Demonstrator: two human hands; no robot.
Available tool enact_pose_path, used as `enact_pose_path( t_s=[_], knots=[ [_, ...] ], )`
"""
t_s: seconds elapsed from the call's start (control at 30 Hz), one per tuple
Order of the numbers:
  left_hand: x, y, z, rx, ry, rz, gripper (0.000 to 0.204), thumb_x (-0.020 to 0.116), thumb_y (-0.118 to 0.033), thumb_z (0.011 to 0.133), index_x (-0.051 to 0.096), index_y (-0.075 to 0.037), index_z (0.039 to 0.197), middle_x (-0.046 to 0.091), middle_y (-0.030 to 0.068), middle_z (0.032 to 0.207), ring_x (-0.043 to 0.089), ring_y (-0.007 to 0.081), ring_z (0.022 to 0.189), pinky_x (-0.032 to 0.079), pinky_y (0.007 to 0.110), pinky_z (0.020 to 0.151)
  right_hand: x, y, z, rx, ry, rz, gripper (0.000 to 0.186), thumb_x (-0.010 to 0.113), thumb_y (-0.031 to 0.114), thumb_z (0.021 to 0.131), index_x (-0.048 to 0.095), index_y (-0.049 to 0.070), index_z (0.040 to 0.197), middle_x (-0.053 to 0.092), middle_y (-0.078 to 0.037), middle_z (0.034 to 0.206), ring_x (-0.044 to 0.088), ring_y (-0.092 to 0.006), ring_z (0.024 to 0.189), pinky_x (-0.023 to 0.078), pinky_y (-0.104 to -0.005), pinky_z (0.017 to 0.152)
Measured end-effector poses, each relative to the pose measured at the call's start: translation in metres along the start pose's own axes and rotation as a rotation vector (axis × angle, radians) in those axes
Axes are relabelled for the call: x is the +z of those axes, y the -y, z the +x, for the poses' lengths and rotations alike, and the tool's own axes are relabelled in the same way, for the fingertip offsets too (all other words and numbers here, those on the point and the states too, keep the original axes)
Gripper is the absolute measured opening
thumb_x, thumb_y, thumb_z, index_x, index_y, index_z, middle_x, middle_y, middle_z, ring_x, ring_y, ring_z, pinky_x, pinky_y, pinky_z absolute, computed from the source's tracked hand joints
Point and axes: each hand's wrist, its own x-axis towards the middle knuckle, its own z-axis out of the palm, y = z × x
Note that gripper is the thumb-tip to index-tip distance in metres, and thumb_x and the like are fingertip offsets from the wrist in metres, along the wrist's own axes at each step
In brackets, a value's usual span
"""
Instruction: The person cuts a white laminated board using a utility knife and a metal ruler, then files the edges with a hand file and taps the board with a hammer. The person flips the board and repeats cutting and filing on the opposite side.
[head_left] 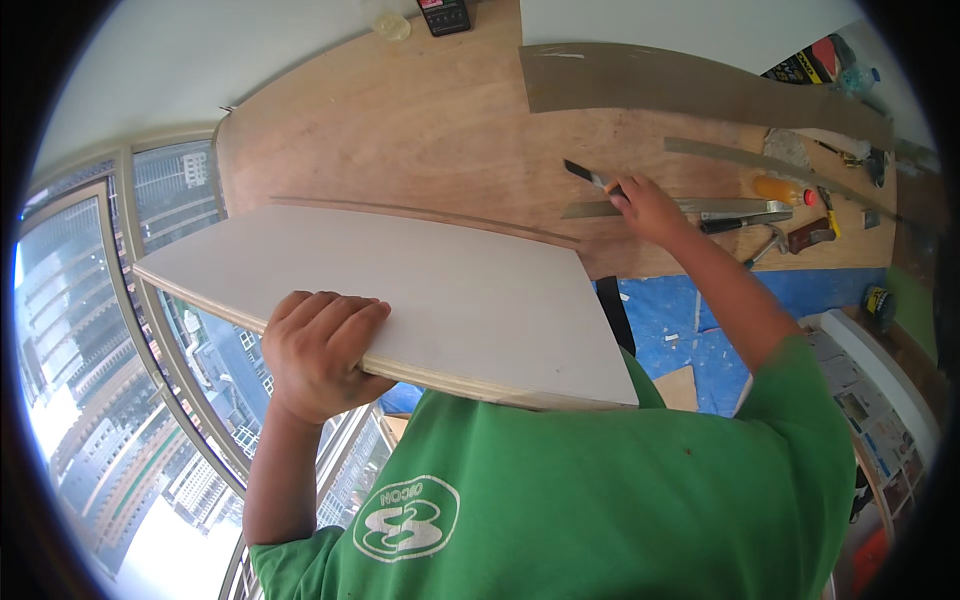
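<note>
A white-faced board [450,290] with a pale layered edge lies tilted across my front, its near edge close to my green shirt. My left hand [325,350] grips that near edge, fingers on the white face and thumb underneath. Off to the right, my right hand [648,208] is closed round a utility knife [592,178], its dark blade pointing to the far left above the wooden worktop [420,130]. Most of the knife's handle is hidden in my fingers. Beneath the knife hand lies a narrow grey-brown strip [590,210].
Hammers [735,222], an orange drink bottle [785,190] and other tools lie on the right. A wide brown strip [650,80] crosses the far side, near a phone [445,15]. Windows [90,330] stand at left; blue sheeting [680,320] covers the floor.
</note>
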Motion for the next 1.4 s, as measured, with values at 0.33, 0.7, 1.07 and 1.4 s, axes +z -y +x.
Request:
enact_pose_path(
  t_s=[0.33, 0.7, 1.07, 1.4],
  knots=[
    [0.004, -0.004, -0.013, -0.005, -0.042, 0.009, 0.039, 0.085, -0.029, 0.057, 0.073, -0.013, 0.090, 0.074, -0.0005, 0.084, 0.070, 0.0188, 0.074, 0.050, 0.034, 0.068, 0.028, 0.015, 0.101, -0.075, -0.338, -0.445, 0.035, 0.062, 0.025, 0.101, 0.060, 0.007, 0.131, 0.057, -0.015, 0.128, 0.055, -0.0347, 0.123, 0.049, -0.0496, 0.101],
    [0.001, -0.001, -0.016, 0.001, -0.057, 0.003, 0.040, 0.086, -0.035, 0.058, 0.071, -0.015, 0.090, 0.073, -0.0019, 0.085, 0.069, 0.0181, 0.075, 0.050, 0.034, 0.068, 0.086, 0.110, 0.050, -0.137, 0.344, -0.174, 0.025, 0.068, 0.014, 0.090, 0.072, 0.003, 0.112, 0.070, -0.019, 0.114, 0.067, -0.0377, 0.113, 0.055, -0.0469, 0.097],
    [-0.002, 0.001, -0.027, 0.005, -0.070, 0.029, 0.039, 0.085, -0.034, 0.060, 0.071, -0.015, 0.090, 0.071, -0.0016, 0.083, 0.067, 0.0186, 0.074, 0.050, 0.034, 0.068, 0.096, 0.097, 0.048, -0.195, 0.272, -0.266, 0.023, 0.061, 0.010, 0.086, 0.070, 0.001, 0.105, 0.071, -0.018, 0.111, 0.068, -0.0365, 0.107, 0.056, -0.0472, 0.092],
    [-0.002, 0.036, 0.023, 0.096, -0.026, 0.011, 0.039, 0.087, -0.043, 0.067, 0.067, -0.013, 0.084, 0.065, 0.0040, 0.074, 0.067, 0.0286, 0.071, 0.052, 0.042, 0.068, -0.022, 0.076, -0.009, -0.097, -0.190, 0.059, 0.020, 0.058, 0.004, 0.084, 0.067, 0.006, 0.102, 0.066, -0.020, 0.105, 0.065, -0.0418, 0.099, 0.052, -0.0519, 0.086]
  ],
)
